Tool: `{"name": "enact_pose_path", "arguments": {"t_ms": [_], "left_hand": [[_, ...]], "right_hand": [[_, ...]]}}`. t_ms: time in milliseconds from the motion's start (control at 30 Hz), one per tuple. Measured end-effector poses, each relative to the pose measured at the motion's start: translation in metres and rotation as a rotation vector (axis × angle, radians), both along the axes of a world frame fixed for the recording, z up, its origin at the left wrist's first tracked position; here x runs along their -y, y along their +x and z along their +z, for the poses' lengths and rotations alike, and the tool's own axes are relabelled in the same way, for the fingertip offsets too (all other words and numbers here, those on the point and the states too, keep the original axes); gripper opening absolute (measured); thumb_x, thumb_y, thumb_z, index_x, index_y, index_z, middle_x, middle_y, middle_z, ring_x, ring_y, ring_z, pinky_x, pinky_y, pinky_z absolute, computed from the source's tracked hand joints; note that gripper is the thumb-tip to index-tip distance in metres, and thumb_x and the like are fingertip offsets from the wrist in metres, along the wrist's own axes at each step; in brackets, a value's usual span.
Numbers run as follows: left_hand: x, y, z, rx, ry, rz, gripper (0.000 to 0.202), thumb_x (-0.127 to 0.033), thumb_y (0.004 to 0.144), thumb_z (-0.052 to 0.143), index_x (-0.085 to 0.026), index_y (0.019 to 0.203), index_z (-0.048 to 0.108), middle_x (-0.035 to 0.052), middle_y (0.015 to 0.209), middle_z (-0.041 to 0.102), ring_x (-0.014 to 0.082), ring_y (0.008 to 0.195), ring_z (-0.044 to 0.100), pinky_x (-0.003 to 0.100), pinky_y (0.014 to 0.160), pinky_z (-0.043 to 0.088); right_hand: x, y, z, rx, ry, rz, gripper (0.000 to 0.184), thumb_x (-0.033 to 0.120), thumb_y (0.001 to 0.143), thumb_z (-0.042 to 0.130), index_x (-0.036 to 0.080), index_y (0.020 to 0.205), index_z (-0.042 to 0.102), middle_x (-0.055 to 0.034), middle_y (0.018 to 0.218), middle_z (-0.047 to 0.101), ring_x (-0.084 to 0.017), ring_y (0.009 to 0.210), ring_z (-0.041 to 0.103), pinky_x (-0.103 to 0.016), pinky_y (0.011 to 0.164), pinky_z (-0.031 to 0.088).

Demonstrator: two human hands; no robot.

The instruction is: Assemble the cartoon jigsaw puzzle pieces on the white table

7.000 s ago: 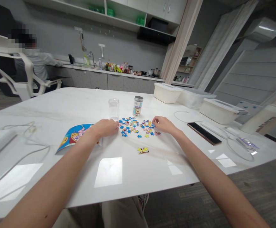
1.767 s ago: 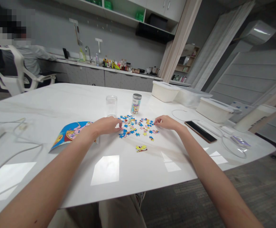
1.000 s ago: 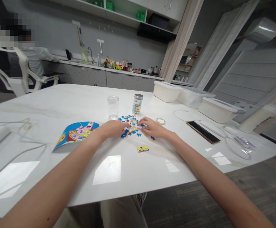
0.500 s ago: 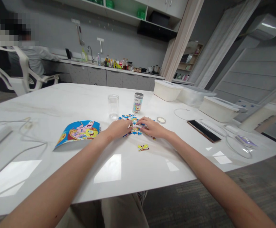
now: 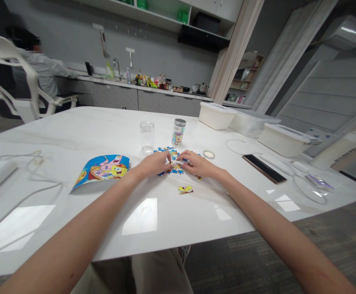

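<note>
Loose jigsaw puzzle pieces (image 5: 175,172), blue and multicoloured, lie in a pile on the white table. At the pile's left side my left hand (image 5: 155,163) has thumb and fingertips curled round what looks like a small dark puzzle piece (image 5: 170,162). My right hand (image 5: 199,164) rests over the right side, fingers bent, thumb apart from them, fingertips at the pieces; nothing held shows. Nearer to me lies a small joined section of yellow puzzle pieces (image 5: 185,190). A curved picture sheet (image 5: 104,169) with cartoon figures stands left of my left hand.
Behind the pile stand a clear jar (image 5: 147,136) and a cartoon-printed can (image 5: 178,132). A round lid (image 5: 209,154) lies to the right. Farther right are a dark flat device (image 5: 264,168), cables and storage boxes (image 5: 216,116). A person (image 5: 45,73) sits back left.
My left hand's thumb and fingers have shifted slightly at the pile, and a small dark piece now shows between them. My right hand stays nearly in place.
</note>
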State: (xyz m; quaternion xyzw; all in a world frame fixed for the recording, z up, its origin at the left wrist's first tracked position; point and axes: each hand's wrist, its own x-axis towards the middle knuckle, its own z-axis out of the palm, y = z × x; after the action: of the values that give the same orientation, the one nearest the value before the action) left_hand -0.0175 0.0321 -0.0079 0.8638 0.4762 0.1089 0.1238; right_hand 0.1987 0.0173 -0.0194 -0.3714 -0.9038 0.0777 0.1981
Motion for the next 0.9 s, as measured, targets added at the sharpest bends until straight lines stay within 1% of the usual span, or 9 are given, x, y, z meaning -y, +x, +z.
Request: {"name": "enact_pose_path", "arguments": {"t_ms": [133,333,400,500,567,633,700,800,900], "left_hand": [[0.001,0.001,0.006,0.124,-0.114,-0.052,0.029,-0.041,0.086,0.050,-0.017,0.087,0.067,0.0029,0.074,0.069,0.0166,0.067,0.061,0.026,0.064,0.045],[-0.002,-0.001,0.009,0.349,-0.222,-0.122,0.033,-0.044,0.079,0.055,-0.014,0.078,0.068,-0.0017,0.057,0.056,0.0115,0.053,0.047,0.023,0.052,0.034],[-0.003,-0.002,0.008,0.387,-0.239,-0.134,0.032,-0.043,0.079,0.055,-0.014,0.077,0.068,-0.0029,0.055,0.052,0.0100,0.050,0.041,0.023,0.050,0.031],[-0.005,-0.003,0.007,0.420,-0.274,-0.149,0.032,-0.044,0.078,0.056,-0.014,0.076,0.067,-0.0042,0.053,0.047,0.0090,0.048,0.037,0.023,0.048,0.028],[-0.005,-0.003,0.008,0.432,-0.300,-0.155,0.033,-0.046,0.076,0.059,-0.014,0.077,0.067,-0.0051,0.051,0.044,0.0087,0.048,0.035,0.023,0.048,0.027],[-0.004,-0.003,0.008,0.446,-0.319,-0.154,0.034,-0.047,0.075,0.061,-0.014,0.078,0.067,-0.0055,0.050,0.043,0.0085,0.047,0.033,0.023,0.048,0.026],[-0.002,-0.002,0.009,0.462,-0.333,-0.144,0.034,-0.047,0.076,0.062,-0.013,0.080,0.067,-0.0055,0.051,0.043,0.0083,0.048,0.032,0.023,0.048,0.025],[-0.001,-0.001,0.010,0.469,-0.341,-0.138,0.033,-0.046,0.077,0.061,-0.013,0.082,0.067,-0.0048,0.054,0.047,0.0082,0.048,0.033,0.023,0.048,0.026],[-0.001,0.000,0.009,0.457,-0.329,-0.152,0.031,-0.044,0.076,0.061,-0.013,0.082,0.067,-0.0042,0.055,0.050,0.0085,0.049,0.036,0.023,0.049,0.027]], "right_hand": [[-0.002,0.001,-0.002,-0.010,-0.006,-0.004,0.024,0.020,0.090,0.050,0.019,0.112,0.061,-0.0112,0.113,0.059,-0.022,0.108,0.055,-0.039,0.095,0.045],[-0.002,-0.003,0.002,-0.079,-0.137,-0.008,0.022,0.020,0.092,0.048,0.018,0.106,0.065,-0.0079,0.102,0.065,-0.019,0.095,0.058,-0.034,0.086,0.045],[0.000,-0.005,0.005,-0.113,-0.195,-0.002,0.023,0.022,0.094,0.045,0.017,0.099,0.066,-0.0063,0.096,0.065,-0.017,0.088,0.058,-0.032,0.081,0.045],[0.001,-0.007,0.008,-0.152,-0.255,-0.006,0.032,0.033,0.097,0.040,0.015,0.087,0.065,-0.0053,0.085,0.064,-0.017,0.080,0.057,-0.030,0.074,0.043],[0.001,-0.008,0.008,-0.201,-0.298,-0.025,0.033,0.038,0.096,0.043,0.016,0.089,0.066,-0.0046,0.084,0.065,-0.016,0.077,0.057,-0.029,0.072,0.043],[0.001,-0.009,0.007,-0.258,-0.349,-0.037,0.027,0.038,0.092,0.049,0.017,0.096,0.067,-0.0042,0.087,0.067,-0.015,0.077,0.058,-0.027,0.070,0.043],[0.001,-0.010,0.006,-0.302,-0.404,-0.028,0.023,0.035,0.089,0.055,0.017,0.097,0.066,-0.0044,0.087,0.069,-0.013,0.074,0.059,-0.026,0.067,0.043],[0.002,-0.010,0.007,-0.334,-0.481,0.003,0.018,0.031,0.083,0.061,0.015,0.089,0.066,-0.0052,0.084,0.069,-0.013,0.074,0.060,-0.026,0.065,0.045],[0.003,-0.005,0.011,-0.321,-0.473,0.046,0.015,0.030,0.078,0.065,0.015,0.081,0.068,-0.0060,0.089,0.067,-0.014,0.080,0.060,-0.026,0.067,0.045]]}}
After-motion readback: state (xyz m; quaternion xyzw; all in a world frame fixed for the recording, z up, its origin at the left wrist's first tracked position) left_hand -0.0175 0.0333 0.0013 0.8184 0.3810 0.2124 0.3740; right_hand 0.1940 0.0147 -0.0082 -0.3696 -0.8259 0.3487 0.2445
